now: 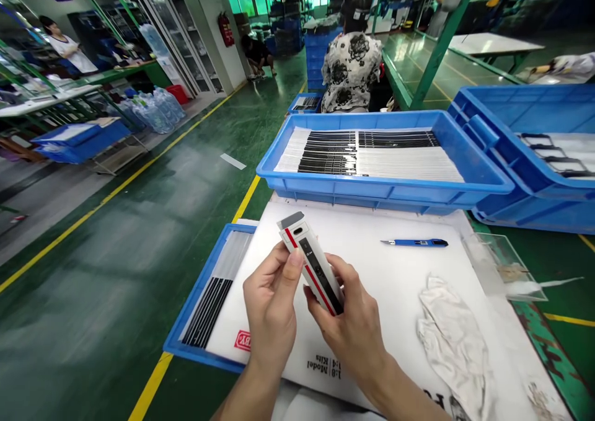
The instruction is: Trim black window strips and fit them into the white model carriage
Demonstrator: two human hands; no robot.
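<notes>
Both of my hands hold a slim white box (312,263) with a red stripe and a black panel, tilted above the white foam-topped table (362,222). My left hand (274,303) grips its upper left side, thumb pressed on the front. Around the lower right end, the fingers of my right hand (353,315) are closed. A grey flap or edge shows at the box's top end. To the right on the table lies a blue utility knife (415,243), its blade pointing left. A crumpled white cloth (453,340) rests nearer the right edge.
Beyond the table's far edge, a blue crate (385,188) holds rows of black and white strips. Another blue crate (525,185) stands right of it. A lower blue tray (174,340) is at left. A clear box (506,260) sits at the right edge. A person (352,67) sits ahead.
</notes>
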